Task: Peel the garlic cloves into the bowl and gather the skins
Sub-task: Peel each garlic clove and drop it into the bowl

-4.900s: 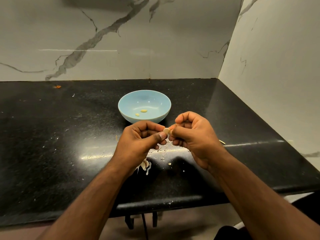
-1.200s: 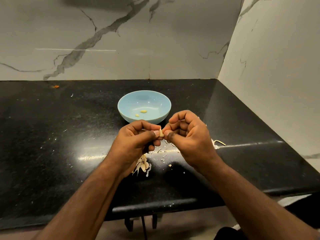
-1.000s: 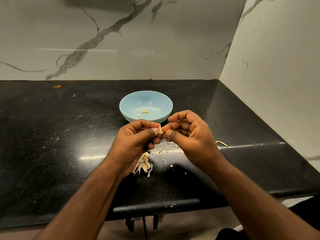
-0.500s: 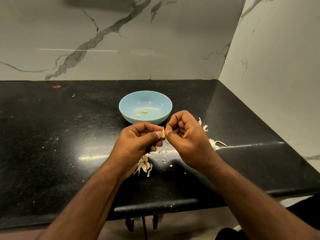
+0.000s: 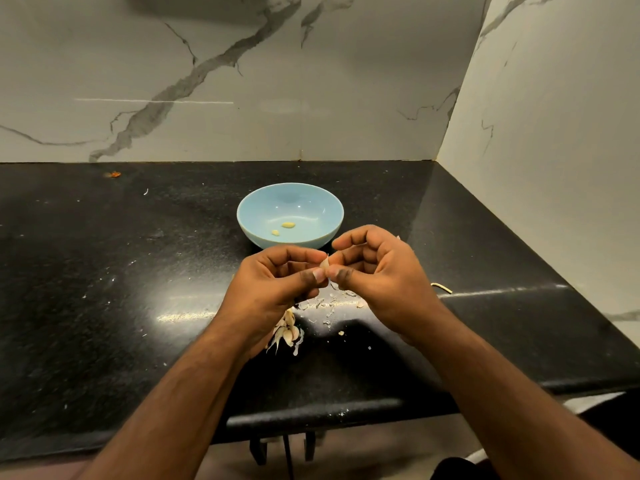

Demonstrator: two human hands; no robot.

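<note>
1. Garlic clove (image 5: 324,263): a small pale clove, pinched between the two hands above the desk (image 5: 104,289), just in front of the bowl (image 5: 290,215) on the near side.
2. The left hand (image 5: 273,289) has its thumb and curled fingers closed on the clove's left side; its grip is narrow and holds the clove.
3. The right hand (image 5: 377,275) meets it from the right, thumb tip and forefinger pinching the same clove, the other fingers curled in above; this grip is also narrow, on the clove.
4. The bowl is light blue and stands upright on the black desk, beyond the hands. Two peeled cloves (image 5: 287,224) lie apart on its bottom.
5. A cluster of unpeeled cloves (image 5: 286,332) lies on the desk below the left wrist, partly hidden by it.
6. Bits of skin (image 5: 329,306) are scattered on the desk beneath and between the hands.
7. A thin curved stem piece (image 5: 441,287) lies on the desk to the right of the right hand, apart from it.
8. A small orange scrap (image 5: 113,174) lies far left, near the marble wall (image 5: 207,81).
</note>
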